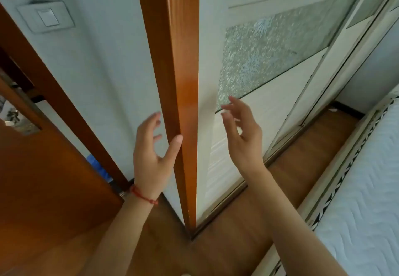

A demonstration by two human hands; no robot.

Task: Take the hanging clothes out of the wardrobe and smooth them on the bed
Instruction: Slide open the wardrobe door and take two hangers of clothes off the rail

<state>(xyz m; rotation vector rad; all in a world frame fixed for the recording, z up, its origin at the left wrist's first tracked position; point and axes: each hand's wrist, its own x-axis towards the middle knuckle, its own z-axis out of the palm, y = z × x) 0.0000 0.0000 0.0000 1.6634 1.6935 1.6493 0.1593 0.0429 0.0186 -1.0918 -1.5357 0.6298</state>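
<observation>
The wardrobe stands ahead with its white sliding door closed; the door has a frosted patterned glass panel. An orange wooden side post frames its left edge. My left hand, with a red string on the wrist, is open beside that post, thumb near its face. My right hand is raised, fingers spread, just in front of the door near the glass panel's lower corner. Neither hand holds anything. No clothes are visible. The bed with a white quilted cover lies at the right.
A white wall with a light switch is at the left, beside an open brown room door. A second sliding door continues to the right. A narrow strip of wooden floor runs between wardrobe and bed.
</observation>
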